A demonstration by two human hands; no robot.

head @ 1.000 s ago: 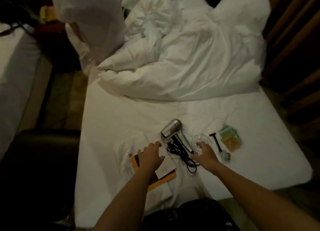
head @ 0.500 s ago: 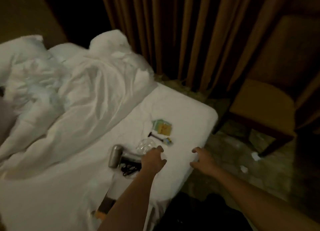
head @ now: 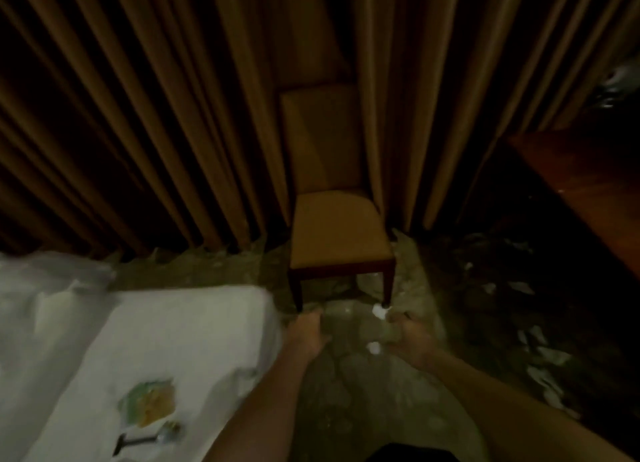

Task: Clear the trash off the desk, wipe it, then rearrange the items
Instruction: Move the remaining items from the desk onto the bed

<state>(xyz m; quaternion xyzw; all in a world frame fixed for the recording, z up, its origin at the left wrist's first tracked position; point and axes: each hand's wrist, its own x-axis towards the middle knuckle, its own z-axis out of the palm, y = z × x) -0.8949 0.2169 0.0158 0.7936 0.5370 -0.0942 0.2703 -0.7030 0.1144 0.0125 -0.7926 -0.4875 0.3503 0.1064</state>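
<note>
Left hand point(head: 308, 333) and right hand point(head: 410, 340) hang empty, fingers loosely apart, above the patterned floor point(head: 346, 409). Small crumpled white paper wads point(head: 374, 347) lie just beside the right hand, so trash-clearing seems the step in hand. Next calls for stooping to pinch one, the reddish-brown wooden desk point(head: 588, 184) standing far right.

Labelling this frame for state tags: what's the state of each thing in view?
Left hand: open, empty.
Right hand: loosely curled, empty.
Paper wads: crumpled, on the floor.
Curtains: drawn shut.
Chair: upright, against the curtains.
Razor: lying flat on the bed.
Green packet: flat on the bed.
</note>
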